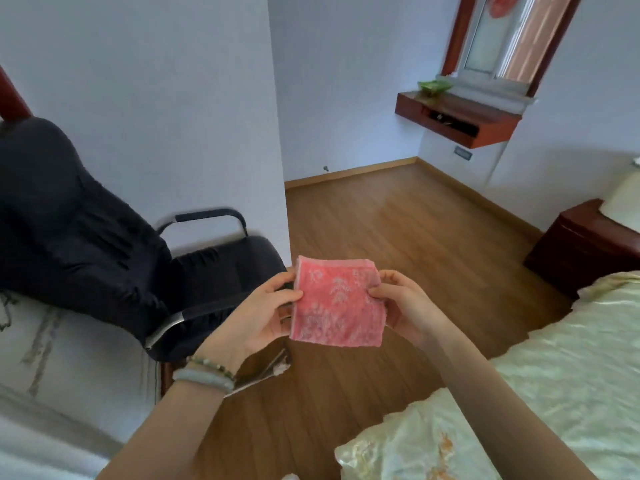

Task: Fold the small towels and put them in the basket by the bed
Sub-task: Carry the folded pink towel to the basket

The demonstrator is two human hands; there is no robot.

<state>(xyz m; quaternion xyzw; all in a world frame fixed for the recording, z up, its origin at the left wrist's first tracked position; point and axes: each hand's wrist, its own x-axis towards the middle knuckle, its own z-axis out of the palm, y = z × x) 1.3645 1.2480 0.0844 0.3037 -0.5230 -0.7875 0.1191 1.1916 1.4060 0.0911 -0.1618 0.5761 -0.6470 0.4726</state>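
- The left hand pinches the left edge of a folded pink towel.
- The right hand pinches its right edge.
- The towel hangs in the air over the wooden floor, between a black office chair and the bed.

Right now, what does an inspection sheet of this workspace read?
Surface: bed, cream cover, at right; wood floor.
Job's things: pink towel, folded, held in the air; basket not seen.
Clutter: green item on the shelf.
Hands: left hand and right hand each pinch a towel side.
Cables: nothing seen.
Surroundings: black chair, nightstand, window.
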